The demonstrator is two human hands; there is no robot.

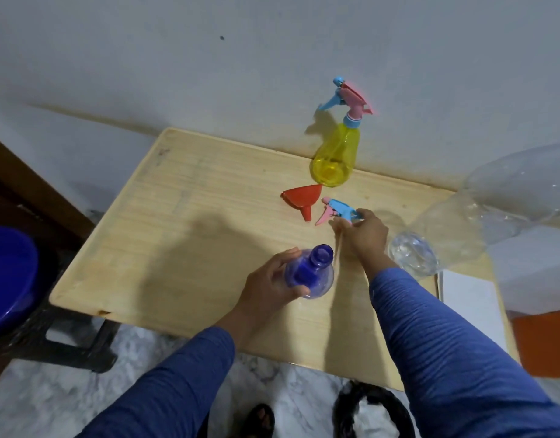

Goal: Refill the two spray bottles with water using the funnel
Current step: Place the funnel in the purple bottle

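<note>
Blue bottle [308, 275] gripped in left hand [272, 282], right hand [362, 230] pinching sprayer head [338, 210]

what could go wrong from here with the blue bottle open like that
1. The blue bottle stands uncapped near the table front edge, steadied only by the left hand; a nudge might tip it.
2. The right hand, setting down the spray head, could knock the red funnel beside it.

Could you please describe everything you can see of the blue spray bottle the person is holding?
The blue spray bottle is translucent blue plastic with a narrow neck and a rounded, paler body. Its spray head is off, leaving the mouth open. It stands on the wooden table near the front edge, seen from above. The left hand grips its body, fingers curled round it.
</note>
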